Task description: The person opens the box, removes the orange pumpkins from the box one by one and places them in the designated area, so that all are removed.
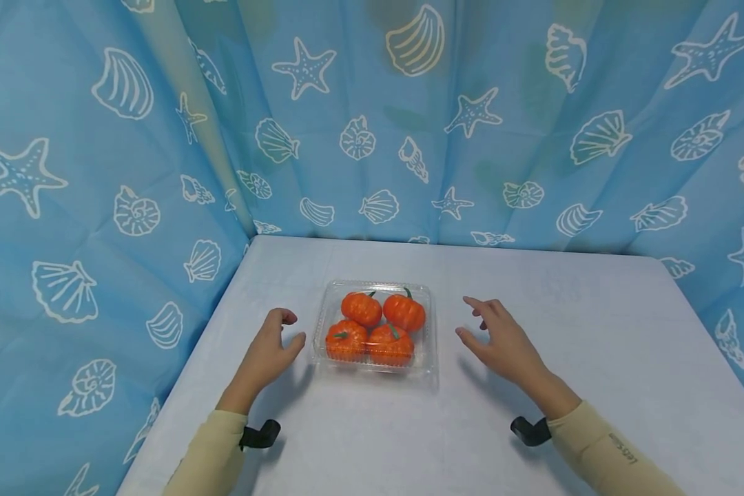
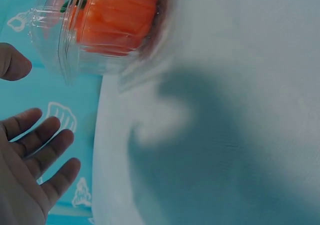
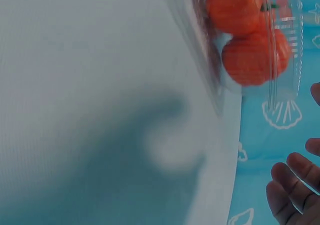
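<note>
A clear plastic clamshell box [image 1: 423, 358] sits on the white table, holding several small orange pumpkins [image 1: 404, 313] with green stems. Just left of the box, my left hand [image 1: 271, 351] hovers over the table with fingers spread and slightly bent, touching nothing. On the other side, a little farther off, my right hand [image 1: 501, 342] is likewise raised with its thumb and fingers apart. The left wrist view has the left hand [image 2: 31, 165] beside the box wall, a gap between them. Only fingertips of the right hand [image 3: 297, 185] show in the right wrist view, apart from the box.
The white tabletop [image 1: 372, 427] carries the shadows of both hands. A blue curtain [image 1: 359, 89] with white shells and starfish hangs behind the table and along its left side. Each wrist wears a black camera mount [image 1: 260, 434].
</note>
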Demonstrator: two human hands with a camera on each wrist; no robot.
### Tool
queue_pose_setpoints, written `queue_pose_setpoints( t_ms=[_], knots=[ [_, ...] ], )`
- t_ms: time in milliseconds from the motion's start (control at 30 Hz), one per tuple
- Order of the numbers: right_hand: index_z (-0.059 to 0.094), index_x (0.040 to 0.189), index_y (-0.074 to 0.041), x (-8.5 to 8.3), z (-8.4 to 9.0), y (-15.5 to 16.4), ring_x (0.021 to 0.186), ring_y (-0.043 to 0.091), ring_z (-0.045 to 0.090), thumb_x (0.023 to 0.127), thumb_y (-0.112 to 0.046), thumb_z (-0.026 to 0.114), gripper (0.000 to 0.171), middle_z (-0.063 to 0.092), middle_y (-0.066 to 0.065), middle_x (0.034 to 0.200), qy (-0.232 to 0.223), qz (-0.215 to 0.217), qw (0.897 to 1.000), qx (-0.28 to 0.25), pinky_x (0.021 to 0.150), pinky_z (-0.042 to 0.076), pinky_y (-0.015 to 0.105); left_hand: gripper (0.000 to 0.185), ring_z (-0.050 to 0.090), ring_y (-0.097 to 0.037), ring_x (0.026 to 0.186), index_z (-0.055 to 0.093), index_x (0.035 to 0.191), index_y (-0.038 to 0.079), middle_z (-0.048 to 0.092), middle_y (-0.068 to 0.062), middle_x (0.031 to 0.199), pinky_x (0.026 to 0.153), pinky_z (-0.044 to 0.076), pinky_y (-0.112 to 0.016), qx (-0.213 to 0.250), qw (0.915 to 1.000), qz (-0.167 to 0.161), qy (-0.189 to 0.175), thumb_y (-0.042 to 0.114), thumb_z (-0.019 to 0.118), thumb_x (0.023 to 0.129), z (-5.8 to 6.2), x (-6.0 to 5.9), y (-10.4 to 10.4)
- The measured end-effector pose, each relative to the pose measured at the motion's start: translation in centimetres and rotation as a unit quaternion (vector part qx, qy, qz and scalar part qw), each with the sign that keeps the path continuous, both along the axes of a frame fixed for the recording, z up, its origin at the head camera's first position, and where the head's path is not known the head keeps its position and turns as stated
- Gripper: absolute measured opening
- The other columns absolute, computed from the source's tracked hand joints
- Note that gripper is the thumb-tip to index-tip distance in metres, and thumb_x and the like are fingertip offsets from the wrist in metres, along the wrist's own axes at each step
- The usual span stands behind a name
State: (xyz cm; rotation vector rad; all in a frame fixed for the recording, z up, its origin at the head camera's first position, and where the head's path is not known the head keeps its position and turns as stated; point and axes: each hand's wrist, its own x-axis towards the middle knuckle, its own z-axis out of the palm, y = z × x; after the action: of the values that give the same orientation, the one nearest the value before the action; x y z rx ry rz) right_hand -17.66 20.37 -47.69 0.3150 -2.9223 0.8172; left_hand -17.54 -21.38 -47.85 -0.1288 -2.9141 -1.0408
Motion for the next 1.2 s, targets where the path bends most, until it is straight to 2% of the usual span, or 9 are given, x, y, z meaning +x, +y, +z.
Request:
queue_pose_setpoints(
  t_ms=[167,300,467,600,733,933,1000,1200],
  knots=[
    [0.045,0.151,-0.014,0.6,0.3,-0.9,0.101,0.027,0.060,0.094,-0.035,0.073,0.067,0.054,0.011,0.127,-0.009,0.020,0.999,-0.025,0.081,0.060,0.043,0.042,0.053,-0.036,0.124,0.045,0.130,0.000,0.053,-0.019,0.131,0.109,0.044,-0.054,0.022,0.9991,-0.034,0.011,0.018,0.062,0.095,-0.3,0.2,0.1],
    [0.047,0.151,-0.016,1.0,0.3,-1.5,0.098,0.025,0.061,0.093,-0.032,0.075,0.067,0.054,0.012,0.128,-0.019,0.046,0.997,-0.053,0.081,0.061,0.040,0.051,0.051,-0.036,0.127,0.042,0.138,0.000,0.050,-0.018,0.137,0.111,0.042,-0.056,0.048,0.9969,-0.062,0.008,0.015,0.063,0.094,-0.6,0.4,0.2],
    [0.048,0.150,-0.016,1.4,0.2,-2.3,0.097,0.023,0.062,0.092,-0.025,0.077,0.066,0.049,0.013,0.136,-0.027,0.084,0.992,-0.094,0.079,0.061,0.035,0.069,0.048,-0.035,0.134,0.034,0.152,0.005,0.043,-0.016,0.152,0.112,0.041,-0.057,0.076,0.9925,-0.095,-0.016,0.019,0.069,0.094,-1.1,0.6,0.5],
    [0.048,0.151,-0.016,1.7,0.0,-2.7,0.100,0.026,0.063,0.089,-0.021,0.079,0.070,0.041,0.011,0.147,-0.031,0.111,0.986,-0.121,0.078,0.061,0.029,0.080,0.045,-0.034,0.138,0.028,0.158,0.007,0.038,-0.014,0.157,0.113,0.040,-0.056,0.085,0.9886,-0.118,-0.037,0.023,0.071,0.092,-1.3,0.5,0.8],
    [0.049,0.150,-0.016,1.9,-0.1,-3.2,0.101,0.027,0.064,0.088,-0.019,0.080,0.070,0.033,0.010,0.156,-0.037,0.132,0.981,-0.137,0.078,0.060,0.027,0.091,0.043,-0.035,0.140,0.024,0.160,0.007,0.035,-0.014,0.160,0.112,0.041,-0.056,0.093,0.9863,-0.120,-0.063,0.030,0.075,0.089,-1.2,0.6,1.2],
    [0.051,0.149,-0.019,2.1,-0.6,-3.7,0.102,0.023,0.064,0.087,-0.022,0.081,0.069,0.028,0.009,0.160,-0.050,0.152,0.978,-0.133,0.078,0.060,0.027,0.106,0.040,-0.037,0.143,0.016,0.164,0.012,0.029,-0.015,0.164,0.113,0.040,-0.056,0.103,0.9829,-0.109,-0.108,0.039,0.080,0.084,-1.6,0.6,1.6],
    [0.052,0.148,-0.021,2.2,-0.8,-3.9,0.102,0.021,0.063,0.086,-0.023,0.082,0.070,0.027,0.008,0.161,-0.053,0.155,0.978,-0.132,0.079,0.060,0.029,0.109,0.040,-0.039,0.143,0.015,0.164,0.014,0.029,-0.015,0.164,0.113,0.039,-0.058,0.097,0.9832,-0.104,-0.115,0.043,0.080,0.082,-1.7,0.7,1.8],
    [0.049,0.149,-0.025,2.4,-1.4,-4.3,0.100,0.018,0.061,0.083,-0.026,0.085,0.075,0.022,0.007,0.163,-0.048,0.161,0.977,-0.128,0.080,0.060,0.031,0.114,0.036,-0.041,0.145,0.011,0.165,0.019,0.030,-0.015,0.164,0.114,0.033,-0.064,0.094,0.9843,-0.097,-0.114,0.040,0.083,0.080,-2.2,0.6,2.1]
  ],
)
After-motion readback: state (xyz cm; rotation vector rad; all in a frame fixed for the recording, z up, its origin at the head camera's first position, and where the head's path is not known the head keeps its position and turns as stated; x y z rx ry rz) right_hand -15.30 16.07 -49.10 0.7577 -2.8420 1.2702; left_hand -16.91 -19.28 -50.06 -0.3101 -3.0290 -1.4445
